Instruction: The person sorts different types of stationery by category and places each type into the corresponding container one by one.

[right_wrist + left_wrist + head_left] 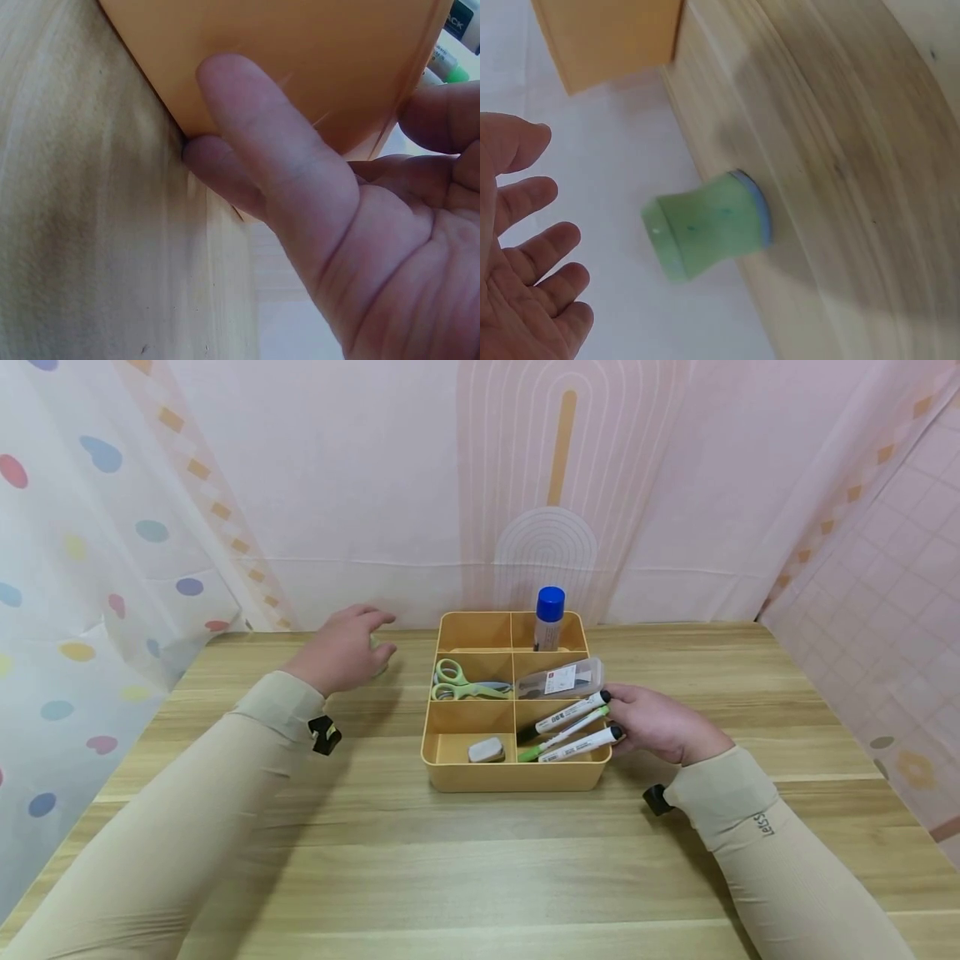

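Note:
A yellow organizer (pixel 517 779) with several compartments stands on the table. My right hand (pixel 663 724) rests against its right outer side; in the right wrist view, extended fingers (pixel 274 142) touch the wall near the table. To the left of the organizer, my left hand (pixel 341 652) is raised with parted fingers and holds nothing. Beside it stands a green waisted object with a bluish base (pixel 709 225), apart from the fingers in the left wrist view. The head view shows only a sliver of this object behind the hand.
The organizer holds green-handled scissors (pixel 468 687), a clear plastic case (pixel 561 679), a blue-capped bottle or glue stick (pixel 550 614), a pale eraser-like block (pixel 487 750) and markers (pixel 579 746), whose ends rest over the right rim. A patterned curtain (pixel 360 485) hangs behind the table.

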`<state>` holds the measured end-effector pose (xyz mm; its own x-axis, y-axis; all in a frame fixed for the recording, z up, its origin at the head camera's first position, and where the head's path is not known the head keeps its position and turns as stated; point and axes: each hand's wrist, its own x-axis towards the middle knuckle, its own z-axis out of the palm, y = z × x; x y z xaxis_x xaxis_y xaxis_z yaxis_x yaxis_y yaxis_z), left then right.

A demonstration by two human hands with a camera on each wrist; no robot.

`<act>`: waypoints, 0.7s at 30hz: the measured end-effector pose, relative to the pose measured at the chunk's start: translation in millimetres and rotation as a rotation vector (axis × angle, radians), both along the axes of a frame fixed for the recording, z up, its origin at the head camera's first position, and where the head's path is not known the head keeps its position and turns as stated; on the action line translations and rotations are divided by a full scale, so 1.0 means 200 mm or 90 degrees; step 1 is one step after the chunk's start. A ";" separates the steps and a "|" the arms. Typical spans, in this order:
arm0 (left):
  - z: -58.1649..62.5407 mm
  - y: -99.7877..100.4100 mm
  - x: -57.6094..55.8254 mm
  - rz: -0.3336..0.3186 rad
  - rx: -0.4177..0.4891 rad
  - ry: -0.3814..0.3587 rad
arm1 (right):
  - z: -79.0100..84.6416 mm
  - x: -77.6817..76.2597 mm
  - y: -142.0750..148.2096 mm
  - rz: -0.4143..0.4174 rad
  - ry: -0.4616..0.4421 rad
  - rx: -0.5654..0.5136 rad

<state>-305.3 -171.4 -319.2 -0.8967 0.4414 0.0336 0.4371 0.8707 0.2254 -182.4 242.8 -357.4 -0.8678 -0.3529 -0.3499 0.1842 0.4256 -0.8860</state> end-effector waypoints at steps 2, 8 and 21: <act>-0.01 -0.02 -0.01 0.003 -0.001 -0.008 | 0.00 0.00 0.00 0.000 0.000 0.002; -0.05 -0.05 -0.06 0.015 0.000 -0.030 | 0.00 0.00 0.00 -0.001 -0.001 -0.001; -0.12 -0.07 -0.15 0.026 -0.009 -0.055 | 0.00 0.00 0.00 -0.001 0.000 0.000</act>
<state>-334.4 -185.7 -342.7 -0.9133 0.4040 -0.0512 0.3801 0.8909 0.2487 -182.7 243.2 -357.8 -0.8684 -0.3509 -0.3504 0.1854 0.4258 -0.8856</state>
